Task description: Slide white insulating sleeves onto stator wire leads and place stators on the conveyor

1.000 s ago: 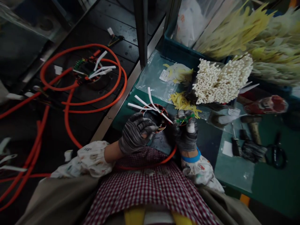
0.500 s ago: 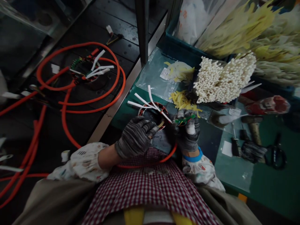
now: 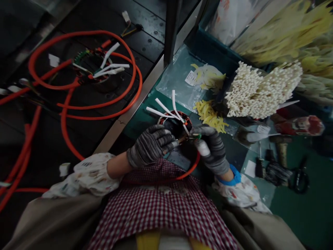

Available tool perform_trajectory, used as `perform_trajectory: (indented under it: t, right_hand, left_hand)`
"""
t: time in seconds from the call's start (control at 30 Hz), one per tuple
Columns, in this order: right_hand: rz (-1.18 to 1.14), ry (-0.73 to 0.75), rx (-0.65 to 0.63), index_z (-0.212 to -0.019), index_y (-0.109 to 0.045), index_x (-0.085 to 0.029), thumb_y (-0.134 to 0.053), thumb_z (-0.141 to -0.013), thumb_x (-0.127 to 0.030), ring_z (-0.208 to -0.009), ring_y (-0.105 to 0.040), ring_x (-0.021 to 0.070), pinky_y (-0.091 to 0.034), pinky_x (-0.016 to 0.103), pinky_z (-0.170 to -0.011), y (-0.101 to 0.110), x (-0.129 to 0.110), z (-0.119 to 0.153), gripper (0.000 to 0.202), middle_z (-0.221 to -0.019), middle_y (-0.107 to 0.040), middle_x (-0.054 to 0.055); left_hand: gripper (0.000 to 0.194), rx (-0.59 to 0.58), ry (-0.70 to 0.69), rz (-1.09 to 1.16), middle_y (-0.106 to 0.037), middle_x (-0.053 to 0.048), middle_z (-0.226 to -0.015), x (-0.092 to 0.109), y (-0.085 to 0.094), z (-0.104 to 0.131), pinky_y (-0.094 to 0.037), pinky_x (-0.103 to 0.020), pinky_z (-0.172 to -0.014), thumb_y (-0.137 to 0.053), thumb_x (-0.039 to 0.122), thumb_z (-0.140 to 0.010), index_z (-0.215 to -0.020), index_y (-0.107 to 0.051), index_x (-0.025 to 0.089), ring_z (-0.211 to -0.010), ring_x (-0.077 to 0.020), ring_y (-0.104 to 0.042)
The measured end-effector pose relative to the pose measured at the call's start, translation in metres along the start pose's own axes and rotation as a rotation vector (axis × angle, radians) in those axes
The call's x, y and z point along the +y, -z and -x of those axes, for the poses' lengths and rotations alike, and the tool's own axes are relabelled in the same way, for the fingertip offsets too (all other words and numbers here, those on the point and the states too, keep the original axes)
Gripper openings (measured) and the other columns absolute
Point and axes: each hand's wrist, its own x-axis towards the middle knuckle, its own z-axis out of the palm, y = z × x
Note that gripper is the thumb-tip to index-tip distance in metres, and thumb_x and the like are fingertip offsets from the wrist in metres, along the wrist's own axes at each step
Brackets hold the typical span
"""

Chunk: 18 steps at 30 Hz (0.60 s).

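Both gloved hands meet over a round wound stator [image 3: 174,125] that sits at the near left edge of the green desk [image 3: 293,208], just above the checked apron [image 3: 166,211]. The left hand [image 3: 151,146] curls around the stator's near side, its grip closed with the fingertips pressed against the rim. The right hand [image 3: 212,147] comes in from the right, its thumb and forefinger pinched shut on a small green-and-red wire end [image 3: 195,136] at the stator's right edge. 3 white sleeved leads [image 3: 166,108] fan up and left out of the stator, and an orange cable [image 3: 191,170] loops from under it toward the apron.

Behind the stator lie a heap of short yellow strips [image 3: 210,116] and a clear plastic bag [image 3: 182,78] holding more of them. A thick bundle of white tubes [image 3: 260,90] stands to the right, with pale yellow bundles [image 3: 286,31] beyond it. Farther right on the desk are dark hand tools and black scissors [image 3: 300,177]. On the dark floor plate to the left lies a second stator [image 3: 91,71] ringed by coils of orange cable [image 3: 85,62].
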Motion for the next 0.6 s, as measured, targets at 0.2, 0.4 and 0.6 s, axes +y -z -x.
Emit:
perform_trajectory:
  t: [0.2,0.4,0.6]
  right_hand:
    - [0.589,0.169,-0.327,-0.125,-0.082,-0.022,-0.055,-0.117,-0.026,-0.086,-0.076,0.0225,-0.06,0.032,-0.069,-0.021,-0.011,0.0,0.029,-0.105,-0.083,0.01]
    - [0.843,0.183,-0.429,-0.138,-0.083,-0.025,-0.062,-0.116,-0.024,-0.11,-0.079,0.0279,-0.066,0.036,-0.087,-0.026,-0.004,0.007,0.031,-0.122,-0.086,0.014]
    - [0.857,0.097,-0.587,-0.145,-0.081,-0.028,-0.065,-0.115,-0.032,-0.122,-0.078,0.0307,-0.069,0.042,-0.1,-0.022,-0.016,-0.012,0.034,-0.137,-0.083,0.014]
  left_hand:
    - [0.026,-0.024,-0.125,0.06,-0.088,-0.003,-0.123,-0.017,0.009,0.004,-0.058,-0.044,-0.123,-0.057,0.019,-0.115,-0.127,-0.079,0.025,-0.125,-0.0216,-0.079]
    - [0.028,-0.022,-0.133,0.084,-0.086,-0.005,-0.135,-0.034,0.029,0.008,-0.059,-0.041,-0.122,-0.056,0.019,-0.116,-0.134,-0.076,0.024,-0.137,-0.0215,-0.076]
    - [0.033,-0.168,-0.02,-0.004,-0.085,-0.003,-0.138,-0.048,0.039,-0.007,-0.058,-0.042,-0.118,-0.06,0.022,-0.116,-0.145,-0.075,0.028,-0.133,-0.0249,-0.076]
